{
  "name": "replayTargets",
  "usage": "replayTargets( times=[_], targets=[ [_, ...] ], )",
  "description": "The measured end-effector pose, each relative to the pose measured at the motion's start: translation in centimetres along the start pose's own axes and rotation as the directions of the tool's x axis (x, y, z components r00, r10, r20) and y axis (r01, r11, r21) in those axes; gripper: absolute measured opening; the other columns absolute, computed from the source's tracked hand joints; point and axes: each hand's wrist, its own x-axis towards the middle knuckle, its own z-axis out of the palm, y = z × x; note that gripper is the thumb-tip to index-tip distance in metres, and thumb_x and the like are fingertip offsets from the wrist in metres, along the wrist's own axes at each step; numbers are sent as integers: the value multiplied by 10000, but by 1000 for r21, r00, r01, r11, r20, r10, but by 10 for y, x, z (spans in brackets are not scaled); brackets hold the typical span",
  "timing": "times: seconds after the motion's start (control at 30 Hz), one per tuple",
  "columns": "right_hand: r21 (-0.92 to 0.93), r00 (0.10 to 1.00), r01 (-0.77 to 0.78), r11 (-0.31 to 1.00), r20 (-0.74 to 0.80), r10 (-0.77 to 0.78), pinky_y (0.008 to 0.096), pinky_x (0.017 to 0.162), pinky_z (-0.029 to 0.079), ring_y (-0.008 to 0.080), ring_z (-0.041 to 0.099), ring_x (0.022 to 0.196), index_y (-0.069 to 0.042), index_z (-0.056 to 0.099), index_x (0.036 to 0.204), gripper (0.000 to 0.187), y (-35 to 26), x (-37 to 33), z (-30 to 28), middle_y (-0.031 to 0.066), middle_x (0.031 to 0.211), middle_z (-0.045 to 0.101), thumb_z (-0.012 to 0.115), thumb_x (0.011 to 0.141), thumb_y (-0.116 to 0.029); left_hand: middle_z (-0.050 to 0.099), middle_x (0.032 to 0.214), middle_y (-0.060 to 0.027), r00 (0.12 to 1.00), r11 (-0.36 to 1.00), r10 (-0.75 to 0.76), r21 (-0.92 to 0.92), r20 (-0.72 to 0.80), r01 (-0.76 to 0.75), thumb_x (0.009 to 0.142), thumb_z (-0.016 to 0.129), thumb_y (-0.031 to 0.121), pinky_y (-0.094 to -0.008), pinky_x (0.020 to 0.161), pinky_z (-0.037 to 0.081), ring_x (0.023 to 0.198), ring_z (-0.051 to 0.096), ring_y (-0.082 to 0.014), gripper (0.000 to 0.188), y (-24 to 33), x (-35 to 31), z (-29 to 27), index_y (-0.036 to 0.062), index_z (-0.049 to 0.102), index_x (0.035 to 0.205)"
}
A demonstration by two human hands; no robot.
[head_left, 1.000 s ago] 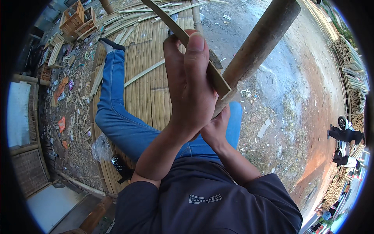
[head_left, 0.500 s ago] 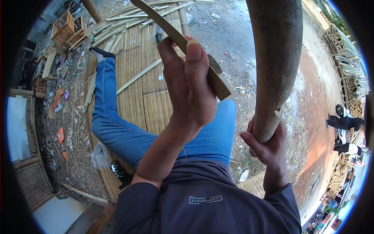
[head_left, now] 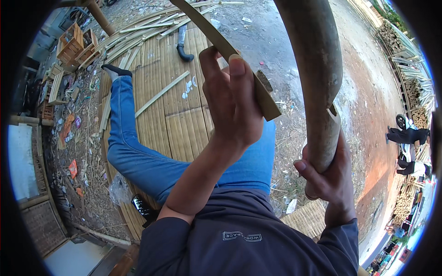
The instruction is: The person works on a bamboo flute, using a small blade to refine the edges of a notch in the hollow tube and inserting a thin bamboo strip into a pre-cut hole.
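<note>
My left hand is closed round a flat tan bamboo strip, thumb on top. The strip slants from the upper middle down to a square-cut end beside my wrist. A dark rough piece shows behind it; I cannot tell whether the two are joined. On the right, my right hand grips the lower end of a thick grey-brown bamboo pole, which rises out of the upper edge. A small notch opens in the pole's side just above that hand. The strip and the pole are apart.
Below lies a bamboo-slat platform, my jeans-clad leg stretched along it. A large knife with a black handle and loose bamboo strips rest there. Wooden crates stand far left. People and stacked poles are far right.
The pole's lower end and my right hand have shifted right, its upper part left. My left hand with the strip moved slightly right. The knife's handle is now in plain view.
</note>
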Motion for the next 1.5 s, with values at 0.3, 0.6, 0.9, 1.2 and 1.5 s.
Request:
replayTargets(
  times=[0.3,0.6,0.9,1.2,1.5],
  targets=[
    [-356,998,53,933,-23,-66,443,681,491,348,663,725,36,477,1268,655,-18,-25,-51,177,837,648,823,772,-215,436,753,-21,995,992,61,112,-84,-51,1047,373,462,-212,564,351,624,454,-69,470,-9,-8,19,8,430,1154],
    [-481,943,-213,850,125,307,430,906,483,306,626,1042,52,309,1499,914,-48,-22,-62,223,1155,615,814,767,-157,408,896,-71,982,981,178,68,67,-183,1045,349,423,-257,613,372,712,430,-90,487,-15,-15,35,-56,399,1120],
    [-453,978,-83,888,134,160,458,764,500,392,653,839,17,427,1336,666,-41,-25,-60,224,921,636,760,781,-140,422,872,-81,979,952,201,246,-43,-184,1027,384,446,-258,609,359,703,424,-97,518,-20,-22,27,-64,361,1116],
    [-397,995,-73,915,30,92,457,912,469,321,617,1052,50,325,1487,890,-33,-30,-63,232,1142,616,796,762,-163,464,865,-143,998,984,57,171,10,-58,984,467,408,-309,547,369,665,472,-137,619,-22,-29,16,-131,271,1216],
    [-295,992,54,954,-94,-86,448,716,501,382,654,768,-2,438,1300,612,-23,-24,-48,199,871,632,739,777,-110,430,826,-112,951,889,309,354,0,-289,1048,268,456,-214,483,337,562,441,-107,484,-29,-23,15,-20,348,1039]
  ],
)
